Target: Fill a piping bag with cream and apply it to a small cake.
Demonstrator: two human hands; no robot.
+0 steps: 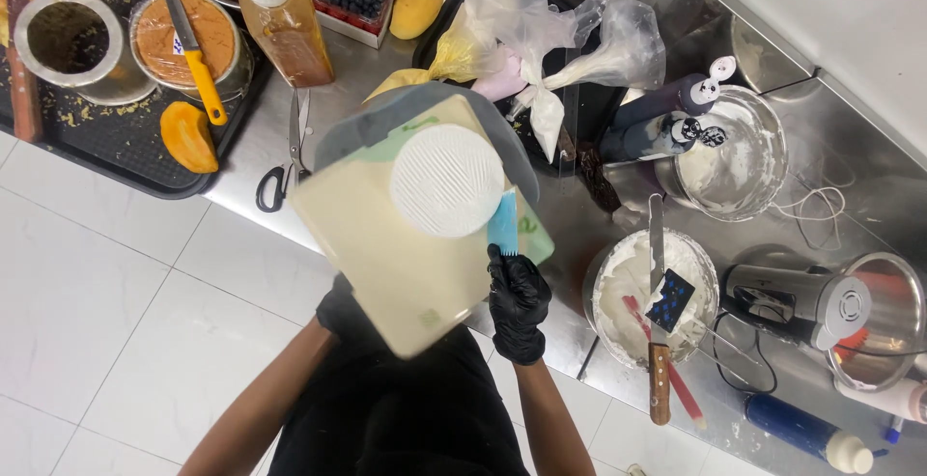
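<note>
A round white cake [446, 180] with a ridged top sits on a cream square board [386, 254], which is tilted and held up over the steel counter edge. My right hand [519, 304], in a black glove, holds a small blue comb scraper [503, 223] against the cake's right side. My left hand [338, 310], also gloved in black, is mostly hidden under the board's lower left corner and supports it. A grey curved piece [425, 107] shows behind the board's far edge.
A bowl of white cream [618, 288] with a wooden-handled knife [660, 379] across it stands to the right. Farther right are a hand mixer [801, 302] and another creamy bowl [734, 162]. Scissors [280, 172], a black tray [116, 143], a bottle [283, 22] and piping bags [541, 42] lie behind.
</note>
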